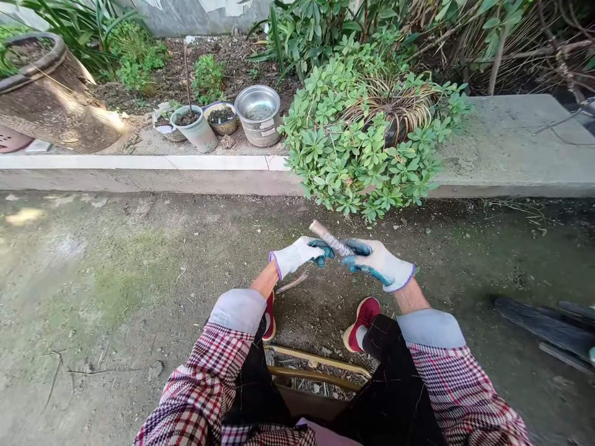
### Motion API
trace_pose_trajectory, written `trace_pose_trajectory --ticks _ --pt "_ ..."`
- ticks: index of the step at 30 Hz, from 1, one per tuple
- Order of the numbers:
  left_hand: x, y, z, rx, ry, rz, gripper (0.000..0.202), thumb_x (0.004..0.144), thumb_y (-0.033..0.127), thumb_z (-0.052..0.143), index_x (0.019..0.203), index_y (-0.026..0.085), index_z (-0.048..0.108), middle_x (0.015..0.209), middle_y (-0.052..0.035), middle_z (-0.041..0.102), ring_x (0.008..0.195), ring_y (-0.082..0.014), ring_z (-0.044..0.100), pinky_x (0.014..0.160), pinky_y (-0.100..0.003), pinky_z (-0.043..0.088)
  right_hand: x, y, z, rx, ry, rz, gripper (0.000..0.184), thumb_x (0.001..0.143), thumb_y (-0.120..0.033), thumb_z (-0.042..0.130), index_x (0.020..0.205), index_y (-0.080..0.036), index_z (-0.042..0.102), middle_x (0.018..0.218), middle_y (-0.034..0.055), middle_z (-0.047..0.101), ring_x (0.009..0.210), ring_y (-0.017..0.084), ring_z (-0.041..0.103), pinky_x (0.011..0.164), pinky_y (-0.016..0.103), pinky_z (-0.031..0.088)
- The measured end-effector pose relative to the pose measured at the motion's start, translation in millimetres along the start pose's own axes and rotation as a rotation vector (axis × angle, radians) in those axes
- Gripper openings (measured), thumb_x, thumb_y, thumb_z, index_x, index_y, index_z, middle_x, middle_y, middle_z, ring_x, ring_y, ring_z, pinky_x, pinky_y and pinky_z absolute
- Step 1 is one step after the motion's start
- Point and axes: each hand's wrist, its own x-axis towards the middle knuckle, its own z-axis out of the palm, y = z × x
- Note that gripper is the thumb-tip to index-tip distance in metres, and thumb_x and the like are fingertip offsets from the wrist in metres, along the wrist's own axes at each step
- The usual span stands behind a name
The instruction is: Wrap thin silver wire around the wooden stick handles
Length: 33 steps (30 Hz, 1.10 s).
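teal-and-white work gloves point(393, 271) cover both hands: the right hand point(372, 260) has its grip clamped on the lower end of a short stick point(320, 230), held up above the dirt ground point(162, 248); the left hand point(302, 253) curls just beside it, and i cannot tell whether its grip holds anything. silvery wrapping point(336, 242) already circles the stick's middle, while the upper tip is left bare. beyond, a metal pot point(258, 131) sits on the ledge point(511, 142).

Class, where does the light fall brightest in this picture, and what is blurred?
Head view: sunlight brightens the large tilted pot and a patch of ground at far left; head view: the dark object at the right edge is smeared, too blurred to identify, while the held stick reads more clearly.
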Motion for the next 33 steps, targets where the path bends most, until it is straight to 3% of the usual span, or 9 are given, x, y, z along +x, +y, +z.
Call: trace_pose_trajectory --ticks 4,8,11,16,21,23,27,30,33 --pt "-8.0 3.6 13.2 0.046 -0.023 -0.013 0.026 0.078 0.024 0.058 0.091 0.011 0.076 0.070 -0.0013 0.067 0.064 -0.0122 0.056 0.066 -0.024 0.047 13.1 13.5 0.6 -0.087 0.227 -0.013 0.074 0.080 -0.046 0.070 0.145 -0.013 0.059 0.114 0.0112 0.076 0.070 0.016 0.066 0.064 0.030 0.058" --pt "-12.6 6.8 15.1 0.126 -0.040 -0.015 0.027 0.076 0.026 0.059 0.091 0.013 0.076 0.068 0.0019 0.061 0.060 -0.0111 0.048 0.058 -0.023 0.040 23.0 22.4 -4.5 -0.407 0.276 0.016 0.060 0.080 -0.032 0.067 0.139 -0.019 0.066 0.129 0.0096 0.074 0.108 0.027 0.070 0.096 0.040 0.056" --pt "-13.1 4.9 3.4 0.189 0.004 -0.013 0.022 0.077 0.030 0.060 0.085 0.015 0.074 0.067 0.0028 0.057 0.062 -0.0116 0.045 0.057 -0.023 0.036 23.6 24.5 -5.9 -0.585 0.190 0.073 0.055 0.072 -0.020 0.072 0.127 -0.023 0.075 0.123 0.0105 0.076 0.115 0.033 0.068 0.106 0.045 0.049" --pt "-12.5 0.8 -16.0 0.251 0.047 -0.038 0.013 0.071 0.025 0.062 0.072 0.015 0.070 0.063 0.0028 0.054 0.065 -0.0129 0.045 0.061 -0.025 0.037 11.7 25.2 -3.9 -0.706 -0.125 0.142 0.040 0.064 -0.015 0.073 0.101 -0.024 0.084 0.085 0.0044 0.079 0.083 0.027 0.072 0.082 0.037 0.054" --pt "-7.9 6.5 -16.3 0.216 0.078 -0.055 0.016 0.071 0.022 0.062 0.078 0.013 0.073 0.070 0.0006 0.063 0.066 -0.0130 0.051 0.066 -0.025 0.044 -3.2 13.0 -7.7 -0.468 -0.385 0.066 0.054 0.069 -0.027 0.072 0.122 -0.023 0.078 0.092 -0.0001 0.079 0.076 0.018 0.067 0.066 0.027 0.053" --pt "-7.1 10.0 -12.2 0.194 0.092 -0.057 0.016 0.074 0.022 0.062 0.081 0.013 0.072 0.073 -0.0002 0.064 0.064 -0.0118 0.051 0.064 -0.025 0.045 -5.0 7.8 -8.0 -0.275 -0.302 0.010 0.060 0.069 -0.035 0.077 0.127 -0.017 0.076 0.097 0.0039 0.078 0.075 0.018 0.066 0.065 0.027 0.054" --pt "-11.2 15.9 2.9 0.174 0.070 -0.053 0.020 0.082 0.024 0.058 0.087 0.012 0.073 0.072 0.0002 0.062 0.061 -0.0100 0.048 0.059 -0.023 0.043 1.4 8.4 -2.2 -0.067 0.102 -0.011 0.076 0.071 -0.046 0.079 0.138 -0.011 0.067 0.103 0.0093 0.077 0.067 0.016 0.064 0.063 0.030 0.057" --pt "-16.7 17.7 15.4 0.192 0.006 -0.055 0.022 0.082 0.026 0.059 0.089 0.012 0.074 0.068 0.0018 0.060 0.061 -0.0103 0.049 0.058 -0.022 0.042 11.6 16.0 0.5 -0.234 0.226 -0.001 0.071 0.084 -0.044 0.066 0.147 -0.012 0.058 0.120 0.0125 0.075 0.080 0.019 0.070 0.073 0.033 0.060" --pt "-19.3 15.6 18.7 0.227 -0.059 -0.064 0.023 0.079 0.024 0.060 0.092 0.014 0.076 0.069 0.0020 0.062 0.062 -0.0118 0.052 0.059 -0.023 0.043 20.2 22.5 -1.9 -0.475 0.249 0.026 0.060 0.084 -0.031 0.064 0.142 -0.017 0.063 0.129 0.0113 0.073 0.104 0.025 0.071 0.092 0.037 0.057"
